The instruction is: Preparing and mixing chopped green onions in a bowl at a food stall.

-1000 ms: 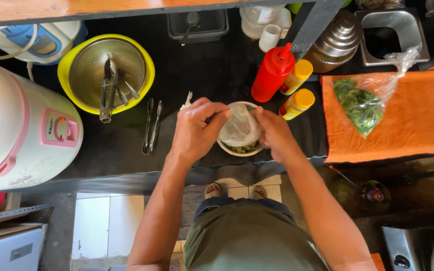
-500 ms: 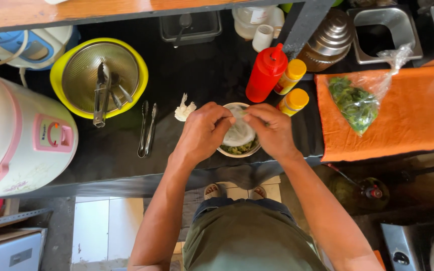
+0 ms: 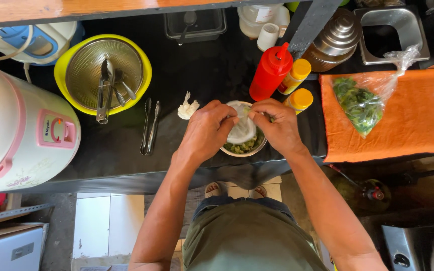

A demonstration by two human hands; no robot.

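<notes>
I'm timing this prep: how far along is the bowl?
Done: green food already sits in the bowl. In hand: left hand and right hand pinch a clear plastic bag over it. Left: the bag of greens lies unopened.

We see a black counter (image 3: 207,65) bearing a bowl (image 3: 244,148), 1 red squeeze bottle (image 3: 269,73), tongs (image 3: 149,125), an orange cloth (image 3: 418,118) and a rice cooker (image 3: 16,135)

Bowl (image 3: 249,146) mostly hidden under both hands; fingers (image 3: 229,120) cover the white plastic (image 3: 242,131); rice cooker (image 3: 16,135) cut off at left edge.
</notes>
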